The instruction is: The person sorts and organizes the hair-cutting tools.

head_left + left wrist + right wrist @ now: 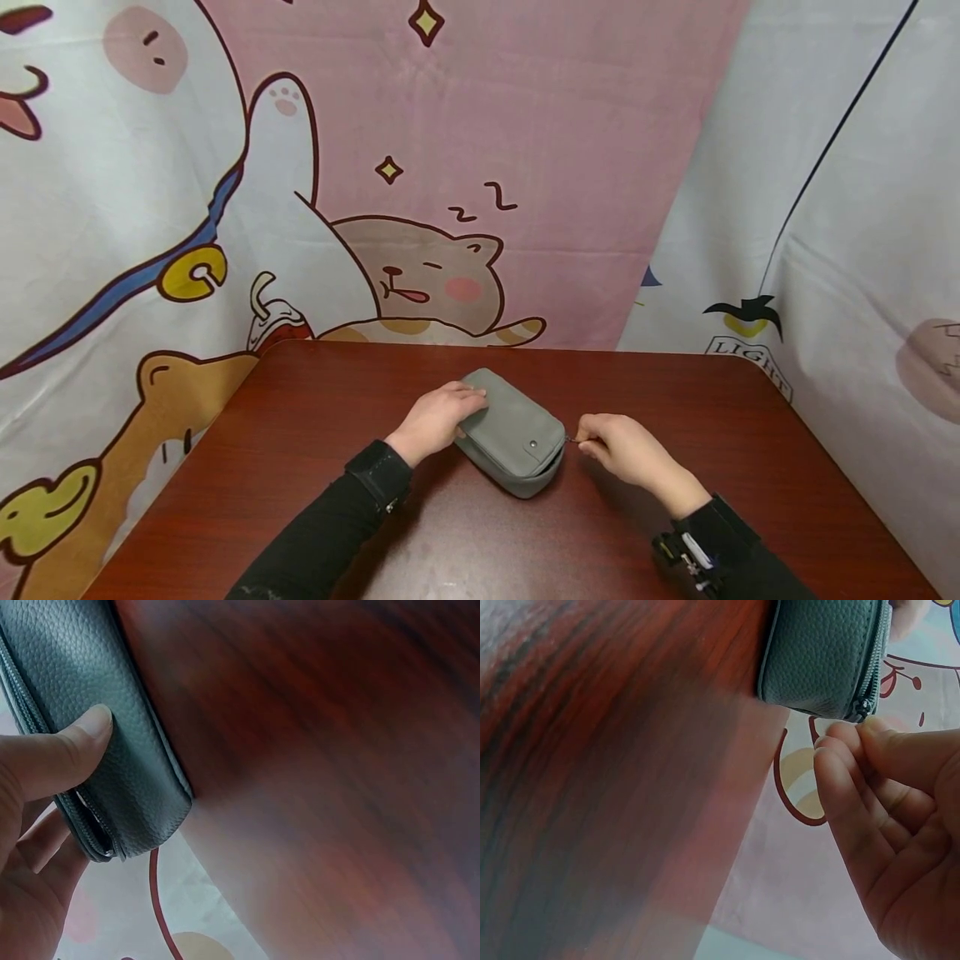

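A grey-green pebbled zip pouch (513,425) lies on the table, set at a slant, with a small metal stud near one end of its top. My left hand (441,417) grips its far left end, the thumb (79,746) pressed on the side wall and the fingers over the top. In the left wrist view the zip gapes a little at this end. At the pouch's right corner, thumb and forefinger of my right hand (628,450) pinch the zip pull, mostly hidden by the fingertips. The zip slider (864,707) sits right at that corner.
The reddish-brown wooden table (337,400) runs out to both sides of the pouch. Behind its far edge hangs a cloth (585,167) printed with cartoon animals. Small electronic gear (690,558) is strapped at my right wrist over a black sleeve.
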`<state>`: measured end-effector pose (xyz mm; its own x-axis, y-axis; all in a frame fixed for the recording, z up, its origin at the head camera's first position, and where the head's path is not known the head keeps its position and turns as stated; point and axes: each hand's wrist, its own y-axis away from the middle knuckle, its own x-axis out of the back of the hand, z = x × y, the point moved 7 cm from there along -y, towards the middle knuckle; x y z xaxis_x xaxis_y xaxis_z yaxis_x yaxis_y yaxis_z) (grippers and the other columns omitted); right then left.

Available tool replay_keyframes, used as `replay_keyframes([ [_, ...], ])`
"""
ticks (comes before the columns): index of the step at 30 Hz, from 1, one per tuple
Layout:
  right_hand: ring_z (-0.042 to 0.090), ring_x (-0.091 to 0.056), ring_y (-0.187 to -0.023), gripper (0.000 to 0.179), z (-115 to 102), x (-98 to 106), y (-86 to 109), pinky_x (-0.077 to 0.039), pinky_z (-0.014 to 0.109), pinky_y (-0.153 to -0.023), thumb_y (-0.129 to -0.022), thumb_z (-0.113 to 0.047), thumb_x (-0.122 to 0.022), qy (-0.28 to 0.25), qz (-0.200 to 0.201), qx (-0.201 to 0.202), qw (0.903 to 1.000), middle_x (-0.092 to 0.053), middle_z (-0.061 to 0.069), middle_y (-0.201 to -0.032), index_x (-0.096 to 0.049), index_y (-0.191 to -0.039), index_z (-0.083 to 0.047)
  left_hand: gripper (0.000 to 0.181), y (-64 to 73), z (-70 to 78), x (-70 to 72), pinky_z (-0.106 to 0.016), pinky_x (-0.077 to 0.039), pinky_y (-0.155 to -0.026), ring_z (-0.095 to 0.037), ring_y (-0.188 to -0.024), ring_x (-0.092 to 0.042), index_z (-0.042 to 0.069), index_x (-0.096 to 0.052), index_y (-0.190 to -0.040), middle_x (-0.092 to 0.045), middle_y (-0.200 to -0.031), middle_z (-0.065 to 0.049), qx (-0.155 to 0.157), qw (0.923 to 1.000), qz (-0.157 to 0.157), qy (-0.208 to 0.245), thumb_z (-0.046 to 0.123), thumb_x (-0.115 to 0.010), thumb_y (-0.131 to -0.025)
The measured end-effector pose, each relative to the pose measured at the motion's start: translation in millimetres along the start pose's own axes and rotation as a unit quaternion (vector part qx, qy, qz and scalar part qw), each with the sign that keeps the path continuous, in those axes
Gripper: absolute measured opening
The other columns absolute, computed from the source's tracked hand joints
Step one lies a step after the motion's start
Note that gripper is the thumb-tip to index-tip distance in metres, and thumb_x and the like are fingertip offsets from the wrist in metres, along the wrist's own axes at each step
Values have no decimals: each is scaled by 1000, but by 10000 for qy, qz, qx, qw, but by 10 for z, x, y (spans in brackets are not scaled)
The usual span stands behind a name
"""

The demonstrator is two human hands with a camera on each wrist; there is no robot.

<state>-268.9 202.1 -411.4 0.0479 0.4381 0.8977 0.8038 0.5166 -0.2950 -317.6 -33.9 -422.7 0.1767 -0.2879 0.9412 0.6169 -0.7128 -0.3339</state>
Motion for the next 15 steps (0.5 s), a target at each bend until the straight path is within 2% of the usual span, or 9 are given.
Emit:
replay_keyframes([
  [8, 2, -43, -64, 28, -16, 1, 3, -40, 24, -58, -85, -2, -76, -96, -63, 100, 9999, -47, -16, -71, -59, -78, -22, 55, 5, -2, -23, -34, -51, -93, -26, -121, -57, 11, -68, -123, -62, -133, -7, 74, 9999, -100, 3, -4, -85, -73],
  [15, 0, -43, -60, 28, -50, -21, -3, -39, 23, -56, -85, -1, -75, -564, -375, 298, 9973, -45, -16, -66, -58, -79, -22, 55, 6, -12, -27, -33, -51, -92, -26, -121, -57, 13, -68, -122, -62, -133, -7, 104, 9999, -64, -47, -4, -85, -72],
])
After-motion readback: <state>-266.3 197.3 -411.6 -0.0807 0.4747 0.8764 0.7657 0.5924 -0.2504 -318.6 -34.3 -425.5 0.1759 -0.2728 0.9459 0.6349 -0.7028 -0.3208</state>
